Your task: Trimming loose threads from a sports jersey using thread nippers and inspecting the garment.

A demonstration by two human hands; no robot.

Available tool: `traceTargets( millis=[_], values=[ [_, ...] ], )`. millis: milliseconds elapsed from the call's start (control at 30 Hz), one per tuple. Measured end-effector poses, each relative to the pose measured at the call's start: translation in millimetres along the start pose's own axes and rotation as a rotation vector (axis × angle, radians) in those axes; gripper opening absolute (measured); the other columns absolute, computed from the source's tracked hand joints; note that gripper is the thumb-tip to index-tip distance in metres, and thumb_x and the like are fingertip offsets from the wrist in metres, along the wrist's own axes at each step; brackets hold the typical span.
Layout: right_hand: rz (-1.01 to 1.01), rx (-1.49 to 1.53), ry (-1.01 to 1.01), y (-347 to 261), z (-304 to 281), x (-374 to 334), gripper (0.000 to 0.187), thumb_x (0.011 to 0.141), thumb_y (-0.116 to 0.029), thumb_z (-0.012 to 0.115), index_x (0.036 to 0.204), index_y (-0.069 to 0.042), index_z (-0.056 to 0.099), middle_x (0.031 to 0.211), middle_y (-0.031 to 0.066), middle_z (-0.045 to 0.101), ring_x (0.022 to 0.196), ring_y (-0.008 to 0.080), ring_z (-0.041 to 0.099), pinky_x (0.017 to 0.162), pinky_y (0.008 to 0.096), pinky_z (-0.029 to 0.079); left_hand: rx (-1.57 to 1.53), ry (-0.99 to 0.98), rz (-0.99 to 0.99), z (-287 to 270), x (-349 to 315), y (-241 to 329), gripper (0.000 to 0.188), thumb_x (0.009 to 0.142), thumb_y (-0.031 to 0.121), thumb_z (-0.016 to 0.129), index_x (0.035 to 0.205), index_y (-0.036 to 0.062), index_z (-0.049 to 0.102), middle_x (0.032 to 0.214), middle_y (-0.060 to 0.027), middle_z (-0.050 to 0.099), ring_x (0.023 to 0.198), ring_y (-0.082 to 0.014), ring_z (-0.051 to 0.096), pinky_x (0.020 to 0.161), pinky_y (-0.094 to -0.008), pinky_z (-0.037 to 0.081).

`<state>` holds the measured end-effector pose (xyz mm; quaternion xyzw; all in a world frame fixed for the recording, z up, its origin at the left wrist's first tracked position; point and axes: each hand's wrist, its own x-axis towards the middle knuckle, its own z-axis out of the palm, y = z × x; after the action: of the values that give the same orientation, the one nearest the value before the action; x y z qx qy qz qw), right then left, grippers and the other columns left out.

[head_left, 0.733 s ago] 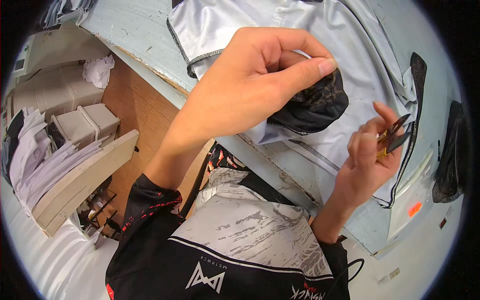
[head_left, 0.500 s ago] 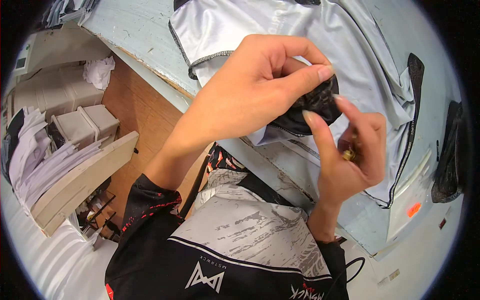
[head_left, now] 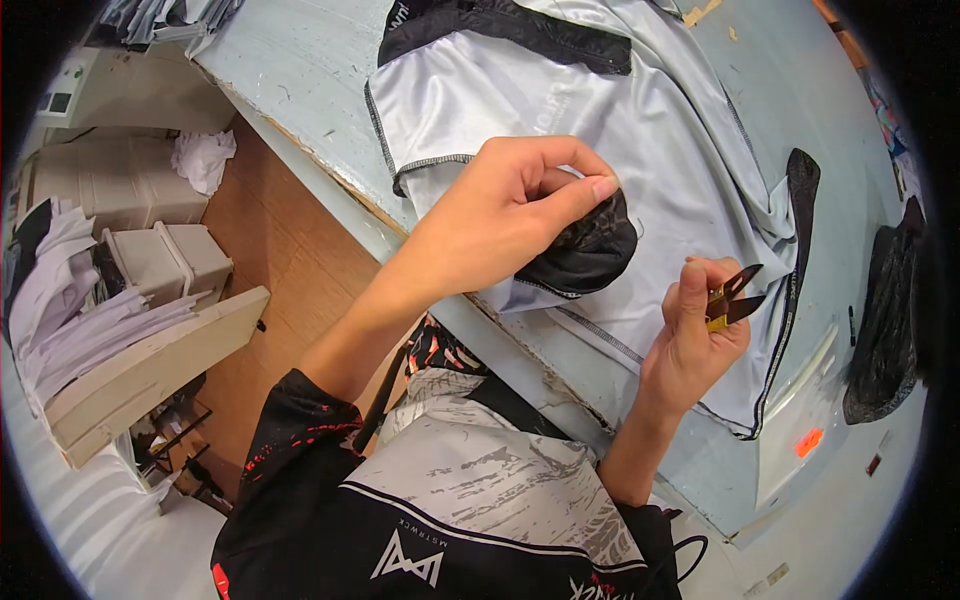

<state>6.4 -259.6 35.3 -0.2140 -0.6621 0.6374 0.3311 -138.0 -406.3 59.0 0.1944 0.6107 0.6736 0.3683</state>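
Note:
A pale grey garment (head_left: 660, 160) with dark overlock seams and black trim lies spread over the table. My left hand (head_left: 500, 210) pinches the edge of its gathered black cuff-like end (head_left: 595, 250) between thumb and fingers, lifting it near the table's front edge. To the right of that, apart from the cloth in my left hand, my right hand (head_left: 692, 340) is closed round small thread snips (head_left: 735, 298). The snips have dark blades and yellow parts; their blades stand apart and point right. The rest of their handle is hidden in my fingers.
The pale blue table (head_left: 290, 95) has a worn front edge. A black bundle in plastic (head_left: 885, 320) lies at the far right, near an orange sticker (head_left: 808, 442). Left of the table stand grey bins (head_left: 165, 262) and a wooden holder (head_left: 160, 375) with white sheets.
My right hand has left the black fabric and moved right and down; the snips' blades now stick out of it. My left hand keeps its pinch. The view has shifted slightly.

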Motion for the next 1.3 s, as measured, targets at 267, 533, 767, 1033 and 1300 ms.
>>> traceTargets(
  millis=[267,533,767,1033,1300],
  values=[
    [-0.3,-0.4,-0.122,-11.9,30.4,-7.7,0.033,0.068,0.009,0.083,0.098,-0.001,0.072,0.087,-0.0011,0.049,0.067,0.0055,0.041,0.056,0.0199,0.031,0.003,-0.04,-0.044,3.7,-1.2,2.5,0.016,0.1,0.015,0.059,0.1,-0.0008,0.065,0.074,0.0046,0.063,0.064,0.0022,0.05,0.054,-0.0168,0.036],
    [-0.078,-0.094,-0.068,-7.0,27.4,-9.3,0.017,0.077,0.006,0.079,0.089,0.001,0.068,0.086,0.0009,0.053,0.07,0.007,0.048,0.059,0.0207,0.038,0.059,-0.011,-0.014,2.9,-3.0,0.0,0.016,0.1,0.013,0.06,0.101,-0.0009,0.066,0.077,0.004,0.064,0.068,0.0019,0.053,0.057,-0.0164,0.039],
    [0.115,0.112,-0.022,-10.3,5.3,-5.3,0.012,0.086,0.004,0.072,0.085,0.0,0.06,0.086,-0.0009,0.05,0.07,0.0052,0.044,0.062,0.0183,0.036,0.035,-0.002,-0.006,1.5,-4.0,-2.5,0.016,0.1,0.013,0.059,0.102,-0.0016,0.066,0.078,0.003,0.065,0.07,0.0016,0.053,0.059,-0.0162,0.04],
    [0.157,0.181,-0.646,-14.1,-22.5,-14.7,0.018,0.068,0.003,0.081,0.072,-0.001,0.064,0.071,0.0027,0.059,0.062,0.0086,0.049,0.053,0.0227,0.035,0.045,0.006,-0.022,-2.3,-3.4,7.0,0.016,0.1,0.014,0.06,0.102,-0.0011,0.066,0.078,0.0021,0.067,0.07,0.0012,0.053,0.061,-0.0156,0.041],
    [0.048,-0.067,-0.097,-20.5,15.0,-15.1,0.031,0.068,0.006,0.084,0.096,0.0,0.073,0.085,-0.0008,0.057,0.064,0.0026,0.04,0.052,0.0187,0.028,-0.038,-0.001,-0.016,6.2,-7.1,4.2,0.012,0.097,0.01,0.064,0.102,-0.0005,0.064,0.076,0.0007,0.068,0.068,0.0003,0.054,0.06,-0.0153,0.04]
  ],
)
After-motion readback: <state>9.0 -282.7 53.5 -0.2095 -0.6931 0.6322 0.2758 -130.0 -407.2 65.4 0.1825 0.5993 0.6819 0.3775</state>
